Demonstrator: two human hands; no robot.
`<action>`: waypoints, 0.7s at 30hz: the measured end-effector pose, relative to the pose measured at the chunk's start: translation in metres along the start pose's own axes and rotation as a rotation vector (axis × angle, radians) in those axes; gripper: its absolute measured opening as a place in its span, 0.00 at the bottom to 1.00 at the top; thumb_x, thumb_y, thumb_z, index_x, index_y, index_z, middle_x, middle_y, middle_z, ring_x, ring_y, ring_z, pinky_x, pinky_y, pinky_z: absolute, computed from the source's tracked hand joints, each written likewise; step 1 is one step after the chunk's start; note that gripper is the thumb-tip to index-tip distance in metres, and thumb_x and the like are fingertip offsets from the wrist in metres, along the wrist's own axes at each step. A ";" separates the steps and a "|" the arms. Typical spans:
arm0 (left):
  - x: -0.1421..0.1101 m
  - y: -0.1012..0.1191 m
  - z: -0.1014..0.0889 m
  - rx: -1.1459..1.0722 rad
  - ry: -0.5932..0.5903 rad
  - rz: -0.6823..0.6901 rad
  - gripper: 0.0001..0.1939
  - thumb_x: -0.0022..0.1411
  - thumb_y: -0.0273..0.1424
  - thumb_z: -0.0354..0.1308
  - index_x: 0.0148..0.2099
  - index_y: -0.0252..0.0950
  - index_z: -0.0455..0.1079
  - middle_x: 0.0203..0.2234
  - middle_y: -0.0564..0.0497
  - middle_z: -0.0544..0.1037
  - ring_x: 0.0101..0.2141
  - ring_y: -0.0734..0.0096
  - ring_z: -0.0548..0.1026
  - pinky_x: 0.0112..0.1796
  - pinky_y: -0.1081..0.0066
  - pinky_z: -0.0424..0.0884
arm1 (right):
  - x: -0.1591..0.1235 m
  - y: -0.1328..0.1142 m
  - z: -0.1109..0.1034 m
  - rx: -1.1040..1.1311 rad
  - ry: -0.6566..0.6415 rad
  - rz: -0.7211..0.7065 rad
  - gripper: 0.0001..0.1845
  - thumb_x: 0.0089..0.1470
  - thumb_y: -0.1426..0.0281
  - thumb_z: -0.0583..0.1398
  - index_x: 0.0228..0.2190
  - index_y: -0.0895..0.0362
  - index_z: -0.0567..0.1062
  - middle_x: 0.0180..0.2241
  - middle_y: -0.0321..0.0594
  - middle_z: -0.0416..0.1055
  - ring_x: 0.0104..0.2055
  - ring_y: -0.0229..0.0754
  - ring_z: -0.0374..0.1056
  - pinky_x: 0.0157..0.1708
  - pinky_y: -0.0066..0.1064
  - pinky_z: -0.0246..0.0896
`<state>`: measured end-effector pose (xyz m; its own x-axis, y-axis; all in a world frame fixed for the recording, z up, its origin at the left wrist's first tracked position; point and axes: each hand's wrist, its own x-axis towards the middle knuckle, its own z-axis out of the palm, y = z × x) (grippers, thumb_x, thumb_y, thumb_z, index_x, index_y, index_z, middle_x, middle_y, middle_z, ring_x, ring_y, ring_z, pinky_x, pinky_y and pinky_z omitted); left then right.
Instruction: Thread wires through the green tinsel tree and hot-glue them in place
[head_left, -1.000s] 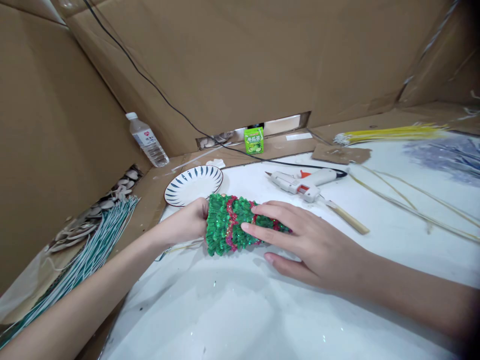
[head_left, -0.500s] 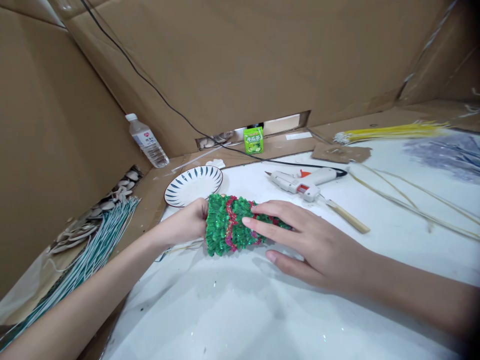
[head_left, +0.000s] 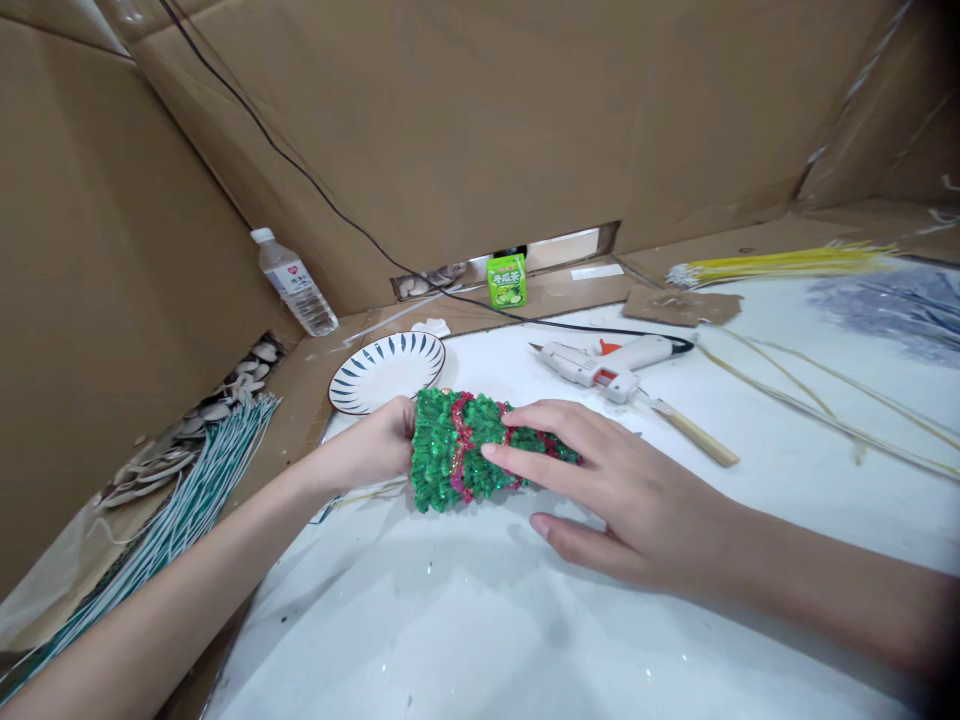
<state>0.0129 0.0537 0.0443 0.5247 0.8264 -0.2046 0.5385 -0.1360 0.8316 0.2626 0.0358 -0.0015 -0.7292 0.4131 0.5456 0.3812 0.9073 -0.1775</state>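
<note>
A small green Christmas tree (head_left: 435, 450) of glittery ruffled strands, wound with red garland, lies on its side, its wide end to the left. My left hand (head_left: 386, 438) is closed at that wide end and grips it; most of the fingers are hidden inside or behind the tree. My right hand (head_left: 600, 480) lies over the narrow end with fingers stretched and apart, the index and middle fingertips touching the green strands. Its thumb sits away from the tree, low over the white tabletop (head_left: 480, 620). The tree's tip is covered by this hand.
Beyond the tree sit a patterned plate (head_left: 386, 372) and a white glue gun (head_left: 592, 365) with a black cord. A wooden-handled tool (head_left: 697, 435) lies beside it. A water bottle (head_left: 300, 290) and a green box (head_left: 508, 281) stand behind. Green-white stems (head_left: 202, 490) lie left, yellow stems (head_left: 787, 263) right.
The right hand has shifted very slightly over the tree. The left hand and the tree stay in place.
</note>
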 end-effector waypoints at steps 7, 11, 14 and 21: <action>0.001 -0.001 -0.001 -0.009 -0.010 0.021 0.15 0.54 0.29 0.60 0.45 0.32 0.72 0.38 0.48 0.79 0.37 0.67 0.75 0.37 0.73 0.72 | -0.001 -0.003 -0.001 0.031 -0.024 0.045 0.27 0.53 0.66 0.55 0.55 0.51 0.62 0.56 0.45 0.53 0.58 0.45 0.51 0.52 0.40 0.57; 0.001 0.000 -0.001 -0.007 -0.021 0.024 0.18 0.54 0.30 0.59 0.49 0.33 0.71 0.41 0.47 0.78 0.38 0.66 0.75 0.38 0.71 0.72 | 0.000 -0.004 -0.003 0.050 -0.037 0.070 0.27 0.53 0.67 0.55 0.55 0.50 0.63 0.56 0.44 0.53 0.58 0.45 0.51 0.52 0.40 0.58; 0.000 0.000 -0.001 0.000 -0.029 0.009 0.20 0.54 0.30 0.59 0.51 0.34 0.70 0.42 0.48 0.78 0.39 0.65 0.74 0.39 0.71 0.72 | 0.001 -0.006 -0.004 0.058 -0.048 0.084 0.26 0.53 0.67 0.55 0.55 0.50 0.63 0.56 0.45 0.53 0.58 0.45 0.51 0.52 0.40 0.58; -0.001 0.003 -0.001 -0.033 -0.052 -0.015 0.22 0.54 0.29 0.59 0.52 0.35 0.68 0.41 0.49 0.77 0.38 0.67 0.74 0.39 0.71 0.71 | 0.001 -0.006 -0.005 0.068 -0.059 0.079 0.27 0.53 0.68 0.55 0.55 0.49 0.63 0.57 0.45 0.52 0.58 0.46 0.50 0.52 0.41 0.57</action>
<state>0.0134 0.0533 0.0471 0.5510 0.7984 -0.2427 0.5246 -0.1052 0.8448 0.2623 0.0306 0.0045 -0.7314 0.4858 0.4785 0.4012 0.8740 -0.2741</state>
